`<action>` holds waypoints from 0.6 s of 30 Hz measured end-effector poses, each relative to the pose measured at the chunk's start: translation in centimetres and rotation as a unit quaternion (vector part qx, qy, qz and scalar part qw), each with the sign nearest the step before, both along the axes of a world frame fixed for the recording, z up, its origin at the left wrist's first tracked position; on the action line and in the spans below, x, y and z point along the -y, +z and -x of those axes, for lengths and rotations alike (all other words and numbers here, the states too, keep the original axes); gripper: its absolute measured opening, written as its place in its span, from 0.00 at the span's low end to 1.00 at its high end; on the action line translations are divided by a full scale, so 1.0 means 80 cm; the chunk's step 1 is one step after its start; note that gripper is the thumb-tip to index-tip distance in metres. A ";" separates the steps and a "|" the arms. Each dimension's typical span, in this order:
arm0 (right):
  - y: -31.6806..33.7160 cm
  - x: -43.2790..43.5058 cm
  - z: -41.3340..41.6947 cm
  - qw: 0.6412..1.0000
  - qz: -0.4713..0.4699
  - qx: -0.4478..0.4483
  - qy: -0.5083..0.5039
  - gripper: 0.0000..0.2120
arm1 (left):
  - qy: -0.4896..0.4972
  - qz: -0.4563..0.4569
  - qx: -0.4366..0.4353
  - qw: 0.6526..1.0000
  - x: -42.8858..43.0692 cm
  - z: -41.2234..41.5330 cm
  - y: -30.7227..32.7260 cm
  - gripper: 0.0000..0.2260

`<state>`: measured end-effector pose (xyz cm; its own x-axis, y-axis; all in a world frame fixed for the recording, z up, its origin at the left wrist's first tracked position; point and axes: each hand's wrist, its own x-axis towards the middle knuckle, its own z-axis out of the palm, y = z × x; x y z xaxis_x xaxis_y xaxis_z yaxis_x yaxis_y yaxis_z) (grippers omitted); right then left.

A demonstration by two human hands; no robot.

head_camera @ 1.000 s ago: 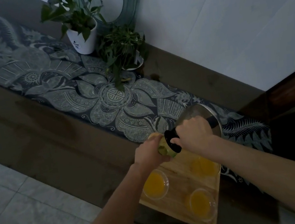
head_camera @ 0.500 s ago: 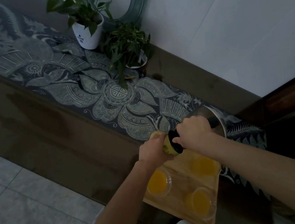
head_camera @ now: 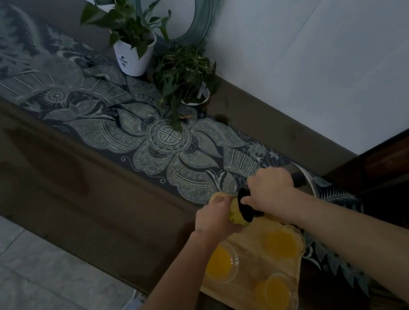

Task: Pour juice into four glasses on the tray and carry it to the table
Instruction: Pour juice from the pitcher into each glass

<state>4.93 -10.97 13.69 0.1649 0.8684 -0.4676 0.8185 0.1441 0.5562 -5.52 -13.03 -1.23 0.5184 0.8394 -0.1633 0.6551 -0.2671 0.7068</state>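
With the right grip [head_camera: 271, 189] clasping the tilted jug [head_camera: 246, 207] and the left grip [head_camera: 215, 216] clasping the fourth glass [head_camera: 234, 210], an overtilt could slop juice [head_camera: 280, 245] onto the tray [head_camera: 256, 276] or counter [head_camera: 66, 178].

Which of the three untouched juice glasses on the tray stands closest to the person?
The nearest glass, at the tray's near edge; the left glass and right glass stand farther off.

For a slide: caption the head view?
Right hand tips the jug toward a glass in the left hand, above a tray with three filled glasses.
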 end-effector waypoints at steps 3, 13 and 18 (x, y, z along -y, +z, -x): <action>0.004 -0.005 0.005 1.000 0.000 0.001 0.005 0.23 | 0.000 0.000 -0.008 1.000 -0.001 -0.001 0.000 0.34; 0.014 -0.017 0.023 0.999 0.020 0.028 -0.008 0.20 | -0.006 -0.001 -0.019 1.000 -0.003 -0.001 -0.002 0.35; 0.015 -0.021 0.027 0.999 0.025 0.035 -0.010 0.19 | -0.005 0.005 -0.018 1.000 -0.002 0.000 -0.002 0.40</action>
<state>2.78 -9.25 14.92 0.2156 0.8407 -0.4968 0.7805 0.1574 0.6050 -5.51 -12.87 -1.39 0.5198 0.8328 -0.1905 0.6779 -0.2664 0.6852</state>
